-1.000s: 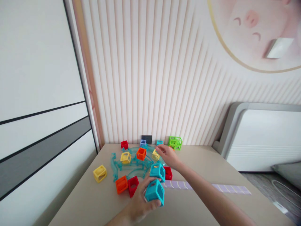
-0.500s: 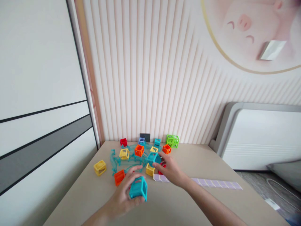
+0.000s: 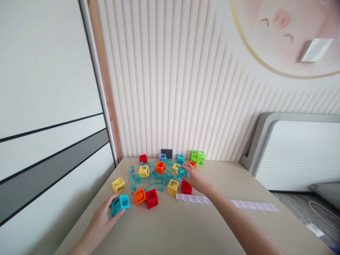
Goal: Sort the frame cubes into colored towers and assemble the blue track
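Two hands are out, each on a teal piece.

Left hand (image 3: 102, 220): low at the left side of the counter (image 3: 170, 232), fingers (image 3: 118, 213) closed around the teal cube (image 3: 120, 204). That cube rests on the surface just in front of a yellow cube (image 3: 118, 185).

Right hand (image 3: 196, 180): stretched forward, fingertips against a second teal cube (image 3: 182, 172) at the right end of the clear teal track (image 3: 148, 177). Whether they pinch it or merely touch it cannot be told. A red cube (image 3: 186, 187) sits just beside the wrist, and a purple strip (image 3: 228, 202) runs under the forearm.

Risks, as judged:
- The teal cube lies close to the counter's left edge, so a sideways nudge could tip it off.
- The track looks light, so pressure at its end may shift it and unseat the orange cube (image 3: 160, 167) on it.
- The low forearm could sweep the red cube or the purple strip.
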